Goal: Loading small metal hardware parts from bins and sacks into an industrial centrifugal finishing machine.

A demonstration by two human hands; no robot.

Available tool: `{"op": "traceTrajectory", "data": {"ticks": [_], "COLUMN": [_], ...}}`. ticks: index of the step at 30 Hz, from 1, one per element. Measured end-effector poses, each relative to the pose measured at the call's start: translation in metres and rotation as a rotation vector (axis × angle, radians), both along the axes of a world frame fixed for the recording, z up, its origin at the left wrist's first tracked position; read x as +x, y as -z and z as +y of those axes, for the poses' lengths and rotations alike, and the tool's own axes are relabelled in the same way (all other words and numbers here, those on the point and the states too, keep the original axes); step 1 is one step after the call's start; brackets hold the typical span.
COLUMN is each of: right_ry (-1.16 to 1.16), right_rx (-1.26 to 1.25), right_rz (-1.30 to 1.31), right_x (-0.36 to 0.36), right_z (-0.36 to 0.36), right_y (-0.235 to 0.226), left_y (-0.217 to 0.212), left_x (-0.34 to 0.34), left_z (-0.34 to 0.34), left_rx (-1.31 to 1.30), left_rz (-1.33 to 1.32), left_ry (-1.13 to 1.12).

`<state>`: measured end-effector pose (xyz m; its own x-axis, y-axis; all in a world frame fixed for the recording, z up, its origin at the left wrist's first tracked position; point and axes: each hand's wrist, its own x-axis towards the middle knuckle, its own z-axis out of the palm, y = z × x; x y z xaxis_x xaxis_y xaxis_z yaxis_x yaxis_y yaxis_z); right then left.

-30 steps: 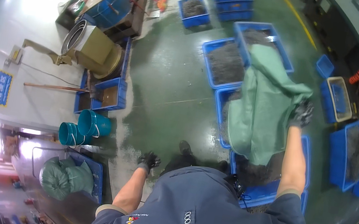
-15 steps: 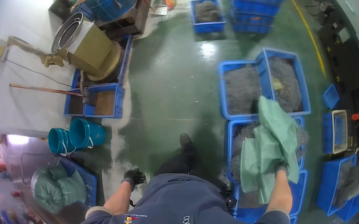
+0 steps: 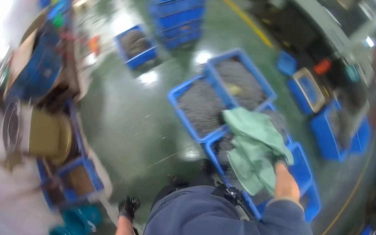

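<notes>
My right hand (image 3: 282, 160), in a dark glove, is closed on a pale green woven sack (image 3: 255, 147). The sack hangs limp and crumpled over blue crates of grey, shaving-like material, hiding part of their contents. Beyond it stand two more filled crates, the nearer-left crate (image 3: 200, 107) and the farther crate (image 3: 240, 79), which has a small yellowish piece on its load. Down at my left side, my left hand (image 3: 129, 208) wears a black glove and holds nothing; its fingers are loosely bent and a little apart.
A tall stack of blue crates (image 3: 177, 5) rises at the far side, beside a single filled crate (image 3: 135, 45). On the left are a drum-like tan machine (image 3: 44, 132) and teal buckets (image 3: 79, 219). More crates (image 3: 332, 128) line the right, near machinery.
My view has swung to the right, so the surroundings shift left and blur. The sack stays in my right hand over the crates. My left hand's fingers look more bent than before.
</notes>
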<state>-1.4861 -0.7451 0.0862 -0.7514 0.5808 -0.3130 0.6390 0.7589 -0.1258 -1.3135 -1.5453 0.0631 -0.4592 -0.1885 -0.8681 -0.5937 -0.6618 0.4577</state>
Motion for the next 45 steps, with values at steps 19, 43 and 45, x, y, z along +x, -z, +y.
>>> {"op": "traceTrajectory", "data": {"ticks": [19,43,45], "right_ry": [0.183,-0.214,-0.316], "right_rx": [0.005,-0.386,-0.414], "right_rz": [0.145,0.014,0.119], "right_x": [-0.015,-0.032,-0.038], "right_z": [0.099,0.11,0.083], "right_y": [-0.009,-0.063,-0.107], "left_y": [-0.074,-0.115,-0.127], "left_x": [-0.199,-0.23,-0.237], "left_z": [0.14,0.202,0.226], "left_rx": [-0.239,-0.214,-0.37], "left_rz": [0.327,0.006,0.208], "left_ry": [0.789,0.474,0.714]}}
